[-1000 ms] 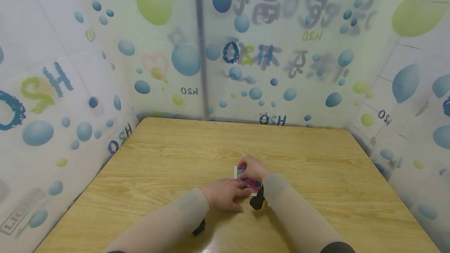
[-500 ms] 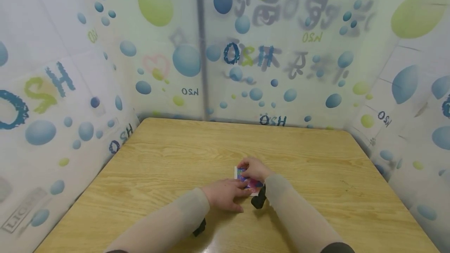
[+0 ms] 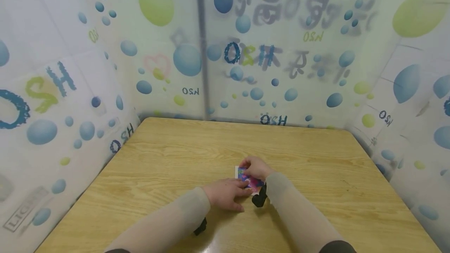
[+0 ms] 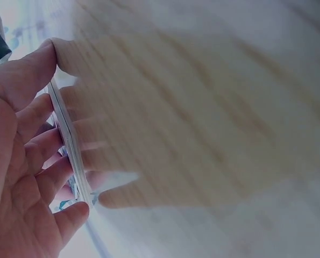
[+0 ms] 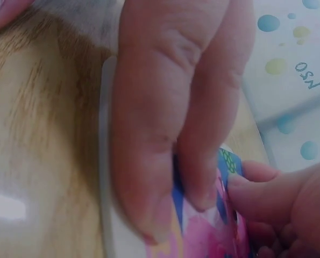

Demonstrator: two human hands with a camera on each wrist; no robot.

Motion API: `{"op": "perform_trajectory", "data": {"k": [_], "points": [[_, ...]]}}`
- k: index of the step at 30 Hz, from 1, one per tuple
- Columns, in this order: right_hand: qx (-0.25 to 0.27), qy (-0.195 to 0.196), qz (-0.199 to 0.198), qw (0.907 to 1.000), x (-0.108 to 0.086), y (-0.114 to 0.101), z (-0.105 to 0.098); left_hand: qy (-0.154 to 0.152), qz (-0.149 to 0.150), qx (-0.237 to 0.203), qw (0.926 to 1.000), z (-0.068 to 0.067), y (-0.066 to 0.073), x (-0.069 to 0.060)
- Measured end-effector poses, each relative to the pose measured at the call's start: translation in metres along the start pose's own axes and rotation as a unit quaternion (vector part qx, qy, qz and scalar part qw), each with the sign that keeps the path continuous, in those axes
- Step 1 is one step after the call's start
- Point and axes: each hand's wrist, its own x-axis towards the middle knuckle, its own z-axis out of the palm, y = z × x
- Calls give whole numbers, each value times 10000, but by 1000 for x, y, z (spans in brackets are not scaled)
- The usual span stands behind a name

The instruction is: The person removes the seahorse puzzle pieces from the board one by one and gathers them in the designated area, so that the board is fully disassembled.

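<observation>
A small picture board [image 3: 253,185] with a white border and a pink, blue and green print lies on the table. My left hand [image 3: 226,193] rests its extended fingers on the near left part. In the right wrist view, two left fingers [image 5: 149,140] press on the print beside the white margin [image 5: 115,231]. My right hand [image 3: 257,168] is at the far side, its thumb [image 5: 267,196] and curled fingers pinching at the print's edge; the exact grip is partly hidden. The left wrist view shows the board's thin, layered edge [image 4: 69,134] beneath the left fingertips.
The wooden table [image 3: 168,147] extends around both hands, with a glossy surface. Pale curtains [image 3: 158,50] printed with bubbles and lettering enclose its back and sides. Dark wrist mounts [image 3: 259,199] sit under the sleeves.
Both hands stay nearly in place over the board. The right hand has shifted very slightly to the right, and a little more of the print shows between the hands.
</observation>
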Motion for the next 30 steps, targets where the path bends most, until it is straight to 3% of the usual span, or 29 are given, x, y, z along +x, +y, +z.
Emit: {"op": "perform_trajectory", "data": {"k": [14,30], "points": [[108,-26,261,9996,0,-1,-3,-56,-55,-55,10000,-1,1,0],[290,-13,186,9994,2,5,-4,-63,-17,102,9999,-1,2,0]]}}
